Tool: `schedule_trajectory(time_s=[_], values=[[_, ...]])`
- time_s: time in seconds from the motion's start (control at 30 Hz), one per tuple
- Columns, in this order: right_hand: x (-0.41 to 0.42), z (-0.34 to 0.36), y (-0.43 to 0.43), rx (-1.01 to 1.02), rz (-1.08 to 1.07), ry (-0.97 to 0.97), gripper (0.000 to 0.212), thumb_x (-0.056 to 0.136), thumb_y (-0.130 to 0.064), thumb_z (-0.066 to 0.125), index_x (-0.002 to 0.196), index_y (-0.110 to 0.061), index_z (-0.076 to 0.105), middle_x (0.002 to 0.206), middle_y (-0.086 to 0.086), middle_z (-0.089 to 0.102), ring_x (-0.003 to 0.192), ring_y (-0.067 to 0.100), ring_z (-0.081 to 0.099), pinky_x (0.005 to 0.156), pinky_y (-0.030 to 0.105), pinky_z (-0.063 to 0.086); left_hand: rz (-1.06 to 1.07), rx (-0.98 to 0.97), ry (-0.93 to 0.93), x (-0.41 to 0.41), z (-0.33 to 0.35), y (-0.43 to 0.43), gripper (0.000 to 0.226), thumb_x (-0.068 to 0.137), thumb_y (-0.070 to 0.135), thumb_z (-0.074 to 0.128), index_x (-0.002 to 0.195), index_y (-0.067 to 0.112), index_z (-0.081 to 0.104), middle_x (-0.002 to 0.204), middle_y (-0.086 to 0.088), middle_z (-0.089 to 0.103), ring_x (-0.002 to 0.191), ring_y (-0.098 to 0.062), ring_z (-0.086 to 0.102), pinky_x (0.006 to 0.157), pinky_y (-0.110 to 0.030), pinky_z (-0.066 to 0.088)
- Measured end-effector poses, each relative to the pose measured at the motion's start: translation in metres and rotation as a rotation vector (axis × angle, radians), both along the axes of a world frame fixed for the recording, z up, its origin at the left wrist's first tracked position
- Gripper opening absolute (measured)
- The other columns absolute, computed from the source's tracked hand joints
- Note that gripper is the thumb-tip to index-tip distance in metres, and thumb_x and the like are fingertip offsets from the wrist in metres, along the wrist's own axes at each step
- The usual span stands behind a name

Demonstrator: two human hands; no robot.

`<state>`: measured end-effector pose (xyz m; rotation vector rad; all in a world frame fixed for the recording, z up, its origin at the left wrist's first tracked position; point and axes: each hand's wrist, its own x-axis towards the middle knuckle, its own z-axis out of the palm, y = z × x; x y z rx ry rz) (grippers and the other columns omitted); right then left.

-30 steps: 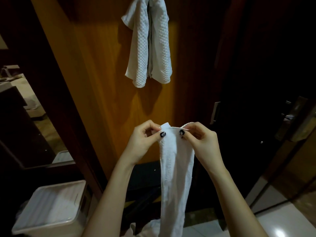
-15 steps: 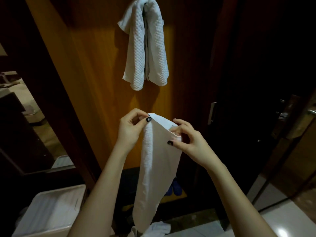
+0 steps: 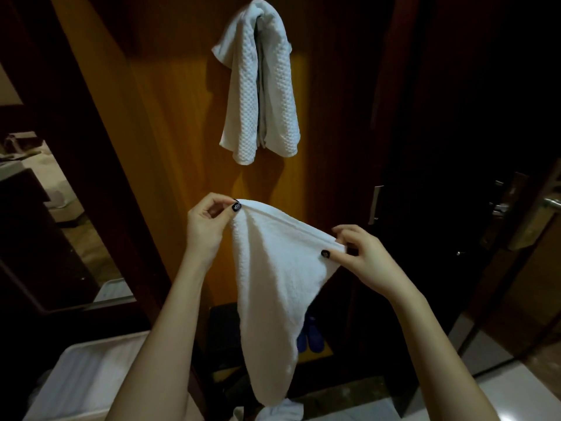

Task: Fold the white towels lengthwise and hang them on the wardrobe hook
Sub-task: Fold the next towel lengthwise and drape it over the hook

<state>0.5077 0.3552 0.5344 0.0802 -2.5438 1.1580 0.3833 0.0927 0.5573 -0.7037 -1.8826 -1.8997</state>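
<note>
Below the hung towel (image 3: 261,86), in front of the lower wardrobe panel (image 3: 170,117): white towel (image 3: 273,284) held up by its top hem, stretched slanting from upper left down to lower right, long axis dropping straight to a narrow tail near the floor. Higher corner pinched by left hand (image 3: 206,223), thumb against forefinger; lower corner pinched by right hand (image 3: 364,256), other fingers spread loose. No sight of the hook (buried under the hung towel, up and ahead of both hands, left hand nearer). Judgement: lengthwise fold not yet closed; corners to meet before any lift. Outward: white bin (image 3: 82,375) bottom left, blue slippers (image 3: 309,338) behind the tail, more white cloth (image 3: 282,411) on the floor.
</note>
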Motion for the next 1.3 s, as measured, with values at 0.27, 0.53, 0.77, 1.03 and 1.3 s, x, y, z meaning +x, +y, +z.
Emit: schedule_trajectory(time_s=[0.27, 0.53, 0.77, 1.03, 1.3], values=[[-0.003, 0.014, 0.005, -0.35, -0.041, 0.337, 0.023, 0.086, -0.013, 0.072, 0.072, -0.026, 0.059, 0.068, -0.013, 0.058, 0.065, 0.002, 0.053, 0.059, 0.017, 0.041, 0.102, -0.031, 0.058, 0.002, 0.004, -0.001, 0.029, 0.082, 0.007, 0.072, 0.077, 0.035, 0.07, 0.078, 0.016, 0.069, 0.08, 0.0, 0.062, 0.072, -0.012, 0.047], [-0.002, 0.03, 0.02, -0.334, -0.103, 0.379, 0.017, 0.089, -0.011, 0.069, 0.08, -0.025, 0.067, 0.077, -0.013, 0.068, 0.074, -0.002, 0.063, 0.066, 0.013, 0.048, 0.056, -0.02, -0.03, 0.009, 0.004, 0.01, 0.024, 0.08, 0.0, 0.072, 0.076, 0.024, 0.071, 0.073, 0.018, 0.07, 0.075, 0.005, 0.064, 0.064, -0.007, 0.047], [-0.004, 0.023, 0.036, -0.092, -0.266, 0.292, 0.005, 0.087, -0.018, 0.07, 0.088, -0.019, 0.066, 0.079, -0.008, 0.066, 0.073, -0.003, 0.059, 0.059, 0.011, 0.044, 0.11, -0.27, 0.055, 0.007, 0.004, 0.019, 0.022, 0.081, 0.005, 0.073, 0.073, 0.025, 0.067, 0.072, 0.013, 0.066, 0.071, 0.003, 0.061, 0.065, -0.011, 0.046], [-0.011, -0.009, 0.028, 0.088, -0.47, 0.1, 0.009, 0.091, -0.018, 0.061, 0.089, -0.024, 0.055, 0.069, -0.002, 0.06, 0.061, 0.012, 0.059, 0.053, 0.035, 0.05, 0.138, -0.328, -0.131, 0.009, -0.022, 0.04, 0.028, 0.081, 0.004, 0.072, 0.072, 0.024, 0.054, 0.067, 0.004, 0.057, 0.06, -0.009, 0.053, 0.051, -0.019, 0.04], [-0.003, -0.004, -0.001, -0.485, -0.147, 0.04, 0.031, 0.087, 0.003, 0.057, 0.079, -0.021, 0.076, 0.075, 0.001, 0.072, 0.066, 0.013, 0.069, 0.058, 0.027, 0.057, 0.119, -0.244, -0.139, 0.03, -0.025, 0.077, 0.021, 0.079, 0.01, 0.075, 0.074, 0.027, 0.064, 0.07, 0.01, 0.064, 0.065, -0.002, 0.058, 0.055, -0.011, 0.044]])
